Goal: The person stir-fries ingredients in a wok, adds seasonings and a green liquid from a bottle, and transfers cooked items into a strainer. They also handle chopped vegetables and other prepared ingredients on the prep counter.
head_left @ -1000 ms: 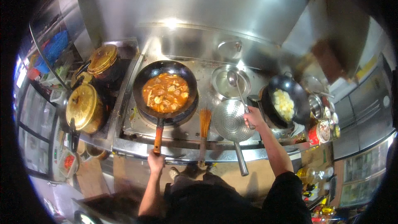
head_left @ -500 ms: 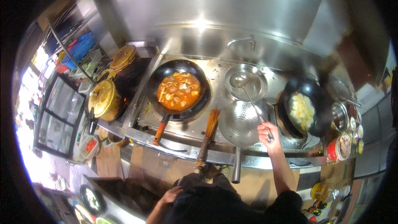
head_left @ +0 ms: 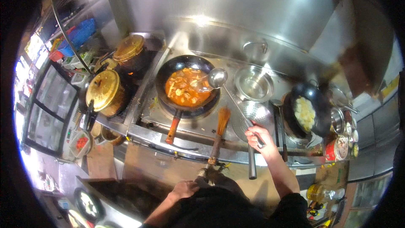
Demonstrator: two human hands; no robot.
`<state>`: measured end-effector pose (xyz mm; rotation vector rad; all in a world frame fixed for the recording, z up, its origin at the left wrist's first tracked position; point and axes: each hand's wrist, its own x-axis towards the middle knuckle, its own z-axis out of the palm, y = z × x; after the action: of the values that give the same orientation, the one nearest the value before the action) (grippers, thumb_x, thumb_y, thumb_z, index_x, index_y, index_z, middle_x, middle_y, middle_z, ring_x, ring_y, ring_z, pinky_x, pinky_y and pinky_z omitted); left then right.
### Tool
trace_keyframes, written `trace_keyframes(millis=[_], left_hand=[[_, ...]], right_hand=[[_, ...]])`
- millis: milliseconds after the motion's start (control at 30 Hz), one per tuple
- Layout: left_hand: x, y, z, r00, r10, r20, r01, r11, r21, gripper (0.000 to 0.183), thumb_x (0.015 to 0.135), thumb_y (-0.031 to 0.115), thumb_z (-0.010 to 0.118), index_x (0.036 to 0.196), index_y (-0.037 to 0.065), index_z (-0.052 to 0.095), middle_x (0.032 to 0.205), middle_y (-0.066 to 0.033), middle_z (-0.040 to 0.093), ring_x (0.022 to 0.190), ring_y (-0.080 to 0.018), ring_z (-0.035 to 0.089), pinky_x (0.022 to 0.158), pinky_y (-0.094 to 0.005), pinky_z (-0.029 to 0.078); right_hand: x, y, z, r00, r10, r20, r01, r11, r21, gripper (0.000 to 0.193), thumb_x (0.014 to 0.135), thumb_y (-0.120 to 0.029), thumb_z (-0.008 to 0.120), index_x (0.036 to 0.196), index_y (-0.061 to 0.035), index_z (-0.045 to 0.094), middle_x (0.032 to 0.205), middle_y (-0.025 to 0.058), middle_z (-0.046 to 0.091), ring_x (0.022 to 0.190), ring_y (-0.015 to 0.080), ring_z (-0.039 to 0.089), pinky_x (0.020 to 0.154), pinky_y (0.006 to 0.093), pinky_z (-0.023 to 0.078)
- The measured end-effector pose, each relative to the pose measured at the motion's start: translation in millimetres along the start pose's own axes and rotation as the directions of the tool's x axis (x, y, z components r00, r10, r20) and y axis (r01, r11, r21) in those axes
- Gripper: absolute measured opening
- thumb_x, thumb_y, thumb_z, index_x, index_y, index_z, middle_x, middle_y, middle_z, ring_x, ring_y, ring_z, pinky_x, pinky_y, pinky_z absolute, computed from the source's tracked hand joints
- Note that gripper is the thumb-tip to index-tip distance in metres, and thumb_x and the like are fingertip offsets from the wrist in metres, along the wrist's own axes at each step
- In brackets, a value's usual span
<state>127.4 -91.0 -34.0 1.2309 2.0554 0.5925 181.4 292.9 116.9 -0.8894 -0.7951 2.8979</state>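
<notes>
My right hand is closed around the handle of a long metal ladle. The ladle's bowl is tipped over the right rim of a black wok with a wooden handle. Clear liquid runs from it into the red-orange stew, which has pale chunks in it. Right of the wok stands a steel basin of water. In front of the basin lies a perforated strainer, partly behind my right hand. Low in front of my body, my left hand is loosely closed, and nothing shows in it.
A bamboo brush lies across the stove's front edge. To the right, a second black wok holds pale yellow chunks. Two lidded brass-coloured pots stand on the left burners. A faucet is at the back wall. Cans crowd the right end.
My right hand has brought the ladle left from the basin to the wok, and liquid now pours from it. My left hand has shifted slightly up. The view has turned a little.
</notes>
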Motion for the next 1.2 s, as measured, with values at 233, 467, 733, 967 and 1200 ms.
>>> trace_keyframes(millis=[233,467,733,967,1200], left_hand=[[24,10,11,0.950,0.025,0.313,-0.030,0.999,0.013,0.037,0.087,0.039,0.051,0.111,0.010,0.055,0.089,-0.0190,0.064,0.082,-0.0414,0.059,0.075,-0.0501,0.046],[51,49,4,0.861,0.233,0.452,-0.045,0.920,-0.389,0.048,0.090,0.039,0.051,0.126,0.008,0.049,0.112,-0.0191,0.059,0.105,-0.0335,0.056,0.090,-0.0398,0.043],[95,106,86,0.559,0.251,0.790,0.074,0.934,-0.349,0.049,0.096,0.037,0.042,0.136,0.010,0.039,0.134,-0.0153,0.045,0.124,-0.0281,0.042,0.105,-0.0352,0.030],[140,194,174,0.465,0.240,0.852,0.353,0.833,-0.427,0.044,0.098,0.026,0.037,0.135,0.002,0.037,0.139,-0.0096,0.039,0.128,-0.0194,0.035,0.108,-0.0291,0.024],[200,313,238,0.341,0.188,0.921,-0.081,0.982,-0.171,0.051,0.092,0.037,0.050,0.130,0.005,0.045,0.137,-0.0146,0.042,0.127,-0.0242,0.038,0.106,-0.0331,0.029]], right_hand=[[-57,10,-14,0.996,-0.080,0.049,0.065,0.967,0.247,0.039,0.087,-0.005,0.045,0.126,-0.0018,0.044,0.071,0.0055,0.049,0.045,0.0060,0.044,0.034,0.0202,0.037],[-112,25,-40,0.967,-0.142,-0.210,0.121,0.987,-0.107,0.052,0.080,0.003,0.050,0.130,-0.0042,0.039,0.062,0.0068,0.048,0.040,0.0090,0.039,0.032,0.0226,0.031],[-194,42,-125,0.877,-0.454,-0.159,-0.074,0.200,-0.977,0.060,0.077,-0.007,0.056,0.135,-0.0038,0.040,0.069,0.0080,0.059,0.055,0.0148,0.056,0.052,0.0306,0.048],[-315,46,-225,0.721,-0.693,-0.027,0.072,0.114,-0.991,0.052,0.074,-0.005,0.055,0.125,-0.0017,0.047,0.078,0.0228,0.060,0.066,0.0325,0.061,0.060,0.0394,0.049],[-472,60,-321,0.468,-0.779,-0.418,0.426,0.613,-0.666,0.049,0.083,-0.004,0.057,0.129,-0.0050,0.042,0.068,0.0030,0.051,0.048,0.0134,0.050,0.046,0.0268,0.045]])
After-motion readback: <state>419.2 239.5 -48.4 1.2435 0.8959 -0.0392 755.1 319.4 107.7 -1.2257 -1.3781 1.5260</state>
